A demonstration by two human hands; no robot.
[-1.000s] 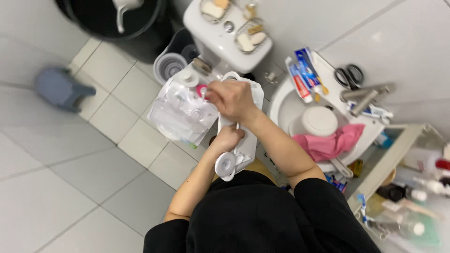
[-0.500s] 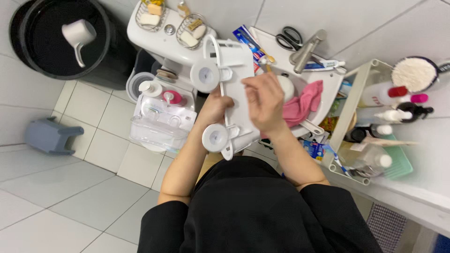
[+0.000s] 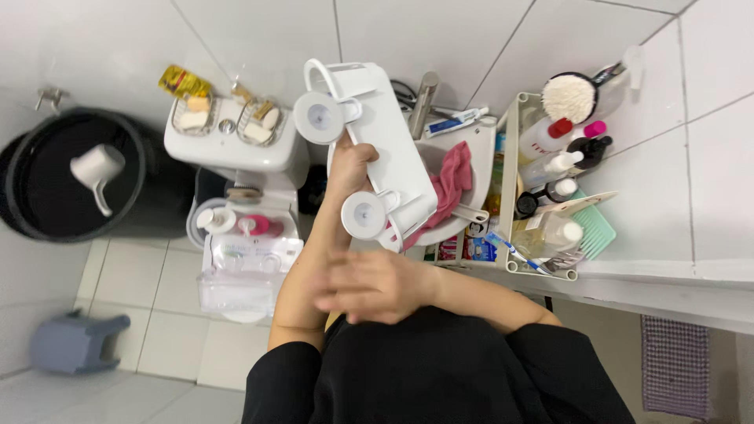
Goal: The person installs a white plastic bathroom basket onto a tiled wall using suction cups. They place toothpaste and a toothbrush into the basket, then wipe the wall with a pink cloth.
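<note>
**Left hand holding up a white suction-cup rack, right hand blurred near the body**

Head view: The left hand (image 3: pixel 349 169) is gripping a white plastic rack (image 3: pixel 385 141) from behind, its fingers (image 3: pixel 363 161) wrapping round the rack's edge between the two round suction cups (image 3: pixel 318 118). One cup is sitting just above the fingers, the other (image 3: pixel 363 213) just below them. The left forearm is reaching straight up and away from the body, holding the rack raised in front of the tiled wall and partly over the white sink (image 3: pixel 463 169). How tightly the fingers are closing is hard to judge, since the rack is covering most of them.

The right hand (image 3: pixel 377 286) is hovering low, close to the chest and crossing over the left forearm. Its fingers are loosely spread and holding nothing, though motion blur is smearing their outlines. The right forearm is coming in from the right side, its upper part running into a black sleeve.

Right of the left fingers, a pink cloth (image 3: pixel 454 184) is lying in the sink, half hidden by the rack. Further right, a shelf caddy (image 3: pixel 510 157) is carrying bottles and a brush. Left of the fingers, a white toilet tank (image 3: pixel 228 149) is standing with soap dishes on top, and beyond it a black bucket (image 3: pixel 31 180) with a white scoop (image 3: pixel 96 169) inside. Below the fingers, a clear container (image 3: pixel 243 271) of bottles is sitting over the floor tiles.
</note>
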